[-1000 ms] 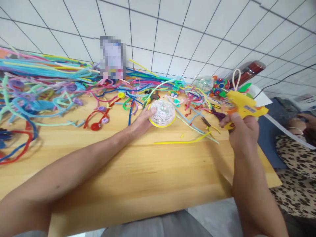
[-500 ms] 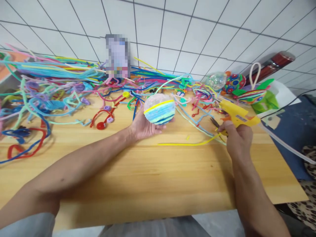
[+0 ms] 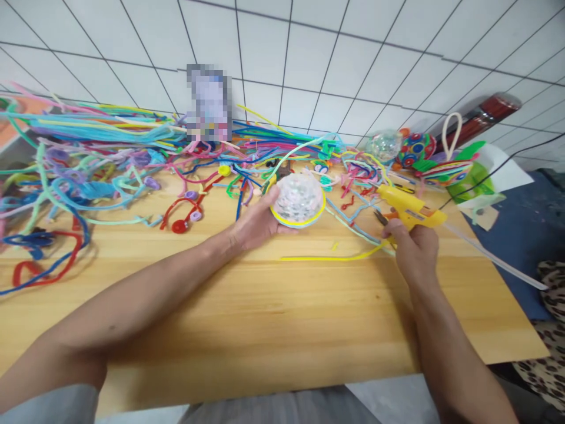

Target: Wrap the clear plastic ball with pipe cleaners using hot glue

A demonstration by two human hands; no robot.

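Observation:
My left hand [image 3: 259,222] is closed around the side of a clear ball [image 3: 299,197], whose bare, see-through half faces me. A yellow and light-blue band of pipe cleaner runs along the ball's lower edge; the rest of the wrapped part is turned away. In my right hand [image 3: 415,244] is a yellow hot glue gun [image 3: 406,206], its nozzle pointing left toward the ball but apart from it. A yellow pipe cleaner [image 3: 326,258] lies on the table, its right end reaching my right hand. Dark-tipped pliers or scissors [image 3: 380,218], partly hidden, lie beside that hand.
Many coloured pipe cleaners [image 3: 106,126] are heaped along the tiled wall and at the left of the wooden table [image 3: 247,330]. At the back right are another clear ball [image 3: 384,145], a decorated ball [image 3: 415,148] and a dark red roll [image 3: 481,121]. A black cord [image 3: 498,160] crosses there.
My left hand has turned the ball, so its clear half shows instead of the blue, green and yellow stripes. The glue gun has shifted slightly left and down in my right hand.

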